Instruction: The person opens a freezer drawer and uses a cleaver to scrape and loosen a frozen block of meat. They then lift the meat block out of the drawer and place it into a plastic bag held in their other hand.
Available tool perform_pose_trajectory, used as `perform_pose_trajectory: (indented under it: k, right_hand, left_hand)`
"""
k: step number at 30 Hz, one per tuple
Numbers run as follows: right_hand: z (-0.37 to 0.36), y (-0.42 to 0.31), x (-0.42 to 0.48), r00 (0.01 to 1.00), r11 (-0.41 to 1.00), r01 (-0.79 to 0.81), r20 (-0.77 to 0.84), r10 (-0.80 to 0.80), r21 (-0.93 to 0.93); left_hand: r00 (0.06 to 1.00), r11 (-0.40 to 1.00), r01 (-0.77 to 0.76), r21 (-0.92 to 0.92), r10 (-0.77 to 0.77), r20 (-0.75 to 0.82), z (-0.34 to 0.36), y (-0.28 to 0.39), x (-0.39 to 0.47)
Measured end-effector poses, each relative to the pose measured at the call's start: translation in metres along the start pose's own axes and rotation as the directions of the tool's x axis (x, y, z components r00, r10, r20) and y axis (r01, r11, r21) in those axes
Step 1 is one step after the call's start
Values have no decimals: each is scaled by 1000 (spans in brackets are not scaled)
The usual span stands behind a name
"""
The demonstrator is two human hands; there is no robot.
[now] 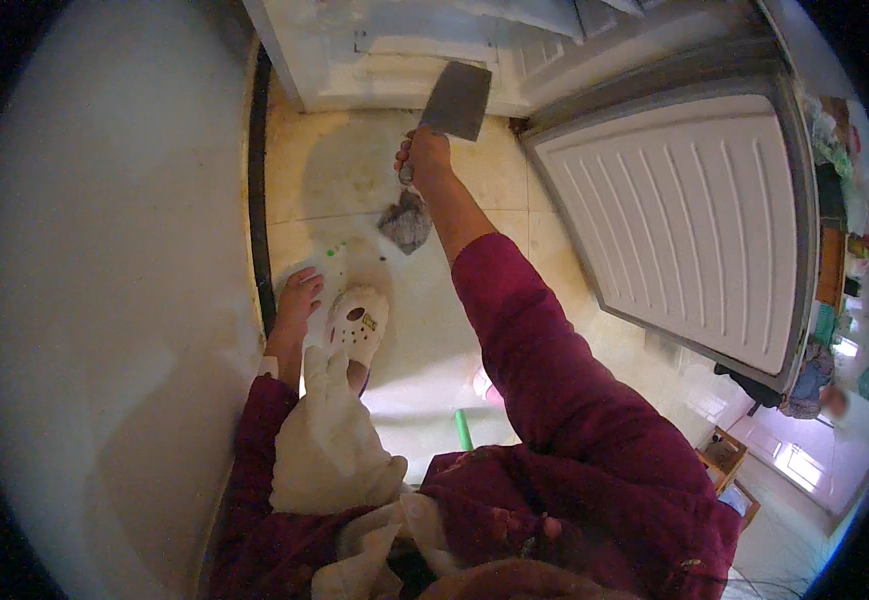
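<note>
My right hand (428,157) is stretched forward and closed around the handle of a flat, wide-bladed scraper (458,100), whose grey blade points away from me, near the white freezer interior. Just below that hand, a dirty grey cloth (407,223) shows over the tiled floor; whether my fingers hold it too I cannot tell. My left hand (299,301) is at the left, beside my white clog (358,322), with its fingers apart and nothing in them. Small green bits (335,249) lie on the tiles between the clog and the cloth.
An opened white door with a ribbed inner panel (667,232) and grey seal stands at the right. A smooth pale surface (112,262) rises close on my left. A green rod (464,430) is near my body. Wooden boxes (723,457) stand at the lower right.
</note>
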State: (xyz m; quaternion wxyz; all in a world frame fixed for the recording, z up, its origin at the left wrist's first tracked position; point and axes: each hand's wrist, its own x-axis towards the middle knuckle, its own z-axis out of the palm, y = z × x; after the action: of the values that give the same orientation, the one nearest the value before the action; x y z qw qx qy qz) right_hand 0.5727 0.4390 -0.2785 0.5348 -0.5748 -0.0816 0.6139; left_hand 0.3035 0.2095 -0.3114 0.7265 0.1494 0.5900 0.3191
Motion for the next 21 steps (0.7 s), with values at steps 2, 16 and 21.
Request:
perform_pose_trajectory:
  k: [2, 16, 21]
  right_hand:
    - [9, 2, -7, 999, 1000, -4, -49, 5, 28]
    - [14, -3, -15, 987, 965, -160, 64, 150, 208]
    - [54, 8, -30, 961, 968, -237, 129, 246, -82]
  left_hand:
    - [998, 998, 8, 57, -5, -58, -2, -2, 0]
    - [999, 990, -31, 134, 32, -5, 20, 16, -9]
    - [999, 981, -13, 193, 21, -44, 8, 7, -7]
